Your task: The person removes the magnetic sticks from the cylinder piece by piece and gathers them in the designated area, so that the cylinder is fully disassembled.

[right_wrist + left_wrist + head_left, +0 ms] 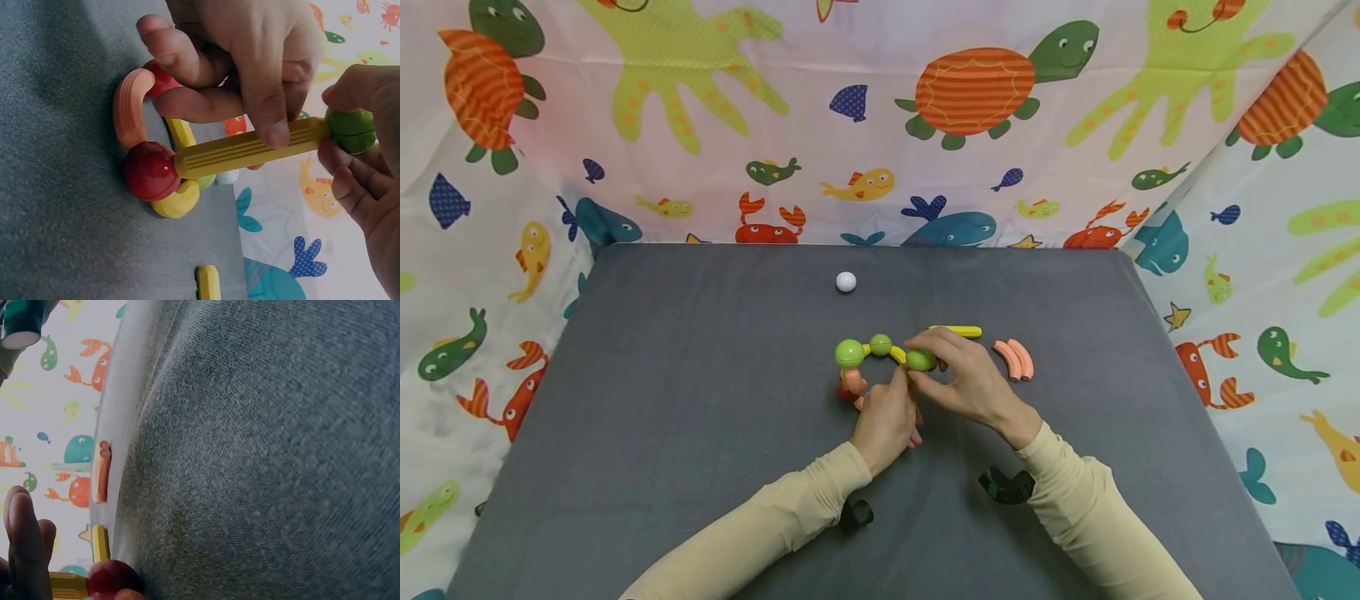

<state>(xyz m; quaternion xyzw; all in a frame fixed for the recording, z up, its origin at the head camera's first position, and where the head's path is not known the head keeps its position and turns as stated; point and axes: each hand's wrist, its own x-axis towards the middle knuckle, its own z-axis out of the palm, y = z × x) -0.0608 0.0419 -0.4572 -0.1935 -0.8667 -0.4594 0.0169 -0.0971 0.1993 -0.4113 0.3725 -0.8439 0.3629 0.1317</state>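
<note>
A ring of toy balls and rods stands on the grey table between the two hands. My left hand [887, 421] pinches a straight yellow rod [231, 153] between thumb and fingers. The rod's near end meets a red ball [150, 172]; its other end meets a green ball [351, 130]. My right hand [966, 375] grips that green ball with its fingertips. From the red ball, a curved salmon rod [129, 109] runs to another red ball [162, 78], partly hidden by the left hand. Two more green balls, a larger one [850, 353] and a smaller one [881, 344], sit at the far side.
A loose yellow rod [957, 331] lies behind the right hand. Two curved salmon rods [1013, 359] lie side by side to the right. A white ball [846, 282] rests near the table's back edge. Patterned cloth [820, 142] hangs behind and at both sides.
</note>
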